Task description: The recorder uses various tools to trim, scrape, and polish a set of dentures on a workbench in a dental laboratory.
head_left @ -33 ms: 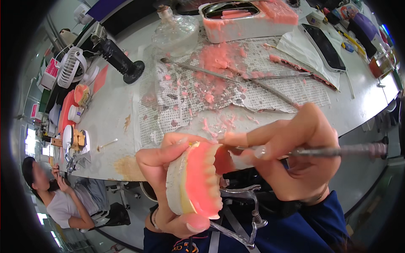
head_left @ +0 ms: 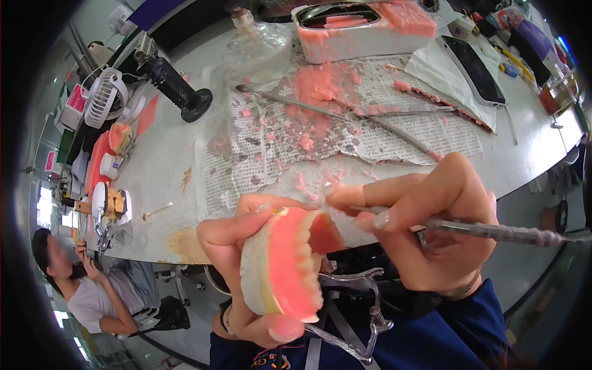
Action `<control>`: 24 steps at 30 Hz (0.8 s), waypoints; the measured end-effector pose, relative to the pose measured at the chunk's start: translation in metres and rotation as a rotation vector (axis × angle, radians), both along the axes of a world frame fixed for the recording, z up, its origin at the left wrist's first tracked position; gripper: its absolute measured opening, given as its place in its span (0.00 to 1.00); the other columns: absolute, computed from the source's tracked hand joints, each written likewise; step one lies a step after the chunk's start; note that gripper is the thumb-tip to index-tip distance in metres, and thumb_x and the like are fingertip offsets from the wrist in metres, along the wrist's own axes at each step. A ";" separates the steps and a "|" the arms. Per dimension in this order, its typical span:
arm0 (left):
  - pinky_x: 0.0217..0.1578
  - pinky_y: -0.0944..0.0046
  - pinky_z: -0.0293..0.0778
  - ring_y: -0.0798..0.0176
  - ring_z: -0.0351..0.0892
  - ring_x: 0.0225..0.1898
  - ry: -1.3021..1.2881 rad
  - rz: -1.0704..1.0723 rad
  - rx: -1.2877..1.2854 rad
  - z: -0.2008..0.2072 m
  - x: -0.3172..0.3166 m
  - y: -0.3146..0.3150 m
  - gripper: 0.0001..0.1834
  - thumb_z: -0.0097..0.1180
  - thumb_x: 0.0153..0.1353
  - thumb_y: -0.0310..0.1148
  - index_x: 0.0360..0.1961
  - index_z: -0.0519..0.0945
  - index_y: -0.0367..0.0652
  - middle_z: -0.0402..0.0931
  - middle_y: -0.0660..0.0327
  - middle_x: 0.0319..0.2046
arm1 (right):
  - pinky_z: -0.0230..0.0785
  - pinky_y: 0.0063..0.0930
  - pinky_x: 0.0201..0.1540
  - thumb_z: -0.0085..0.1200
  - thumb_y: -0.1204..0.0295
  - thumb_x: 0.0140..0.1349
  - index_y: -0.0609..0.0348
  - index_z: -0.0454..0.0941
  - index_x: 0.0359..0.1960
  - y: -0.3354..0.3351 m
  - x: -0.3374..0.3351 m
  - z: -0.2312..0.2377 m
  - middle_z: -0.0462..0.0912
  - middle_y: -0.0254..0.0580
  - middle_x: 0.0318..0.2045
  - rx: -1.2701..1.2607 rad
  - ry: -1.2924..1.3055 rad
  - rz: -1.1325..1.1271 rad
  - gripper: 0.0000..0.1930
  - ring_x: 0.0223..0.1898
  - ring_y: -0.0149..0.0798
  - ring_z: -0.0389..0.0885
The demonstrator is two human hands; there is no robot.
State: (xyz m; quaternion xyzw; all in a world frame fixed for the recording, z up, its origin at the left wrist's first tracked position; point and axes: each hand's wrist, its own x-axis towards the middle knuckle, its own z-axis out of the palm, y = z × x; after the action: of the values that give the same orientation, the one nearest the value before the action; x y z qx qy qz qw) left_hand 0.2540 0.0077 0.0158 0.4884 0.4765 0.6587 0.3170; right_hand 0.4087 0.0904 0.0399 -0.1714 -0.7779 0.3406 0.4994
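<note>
Centrally, before the worktop's point(head_left: 524, 160) near edge, the left hand point(head_left: 223, 246) clasps a denture model point(head_left: 290, 265) between thumb and fingers; the right hand point(head_left: 447, 200) pinches a slim metal tool point(head_left: 493, 231). Probably stiff, with softer, easily marked pink wax: best held by its pale base. Fingers hide the tool's working tip; whether the metal frame point(head_left: 379, 322) below joins the model is unclear

The left hand point(head_left: 222, 243) grips 1 denture model point(head_left: 291, 262); the right hand point(head_left: 453, 197) holds 1 metal tool point(head_left: 484, 230) near it.
</note>
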 end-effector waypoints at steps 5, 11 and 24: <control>0.21 0.64 0.77 0.53 0.78 0.26 0.076 -0.168 0.433 -0.012 -0.013 0.010 0.59 0.56 0.46 0.76 0.61 0.52 0.35 0.66 0.31 0.44 | 0.82 0.31 0.38 0.58 0.88 0.56 0.66 0.61 0.34 -0.004 -0.001 -0.001 0.82 0.70 0.30 -0.254 0.203 0.078 0.15 0.36 0.50 0.87; 0.37 0.57 0.81 0.46 0.80 0.35 0.070 -0.094 0.499 -0.027 -0.015 0.007 0.57 0.62 0.47 0.69 0.62 0.53 0.36 0.67 0.30 0.44 | 0.82 0.29 0.36 0.59 0.88 0.54 0.67 0.61 0.33 -0.010 0.001 0.000 0.83 0.62 0.26 -0.267 0.077 0.040 0.16 0.34 0.51 0.87; 0.50 0.55 0.75 0.48 0.72 0.50 -0.004 -0.285 0.358 -0.023 -0.024 -0.006 0.54 0.75 0.40 0.58 0.62 0.56 0.49 0.64 0.34 0.51 | 0.83 0.30 0.34 0.62 0.89 0.51 0.68 0.64 0.29 -0.009 0.002 0.002 0.81 0.53 0.21 -0.227 0.079 0.046 0.16 0.30 0.45 0.87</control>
State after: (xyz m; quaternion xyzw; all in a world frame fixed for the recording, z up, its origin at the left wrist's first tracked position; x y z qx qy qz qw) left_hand 0.2304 0.0014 -0.0071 0.5981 0.2776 0.6821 0.3161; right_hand 0.4103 0.0811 0.0422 -0.1952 -0.7179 0.4442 0.4993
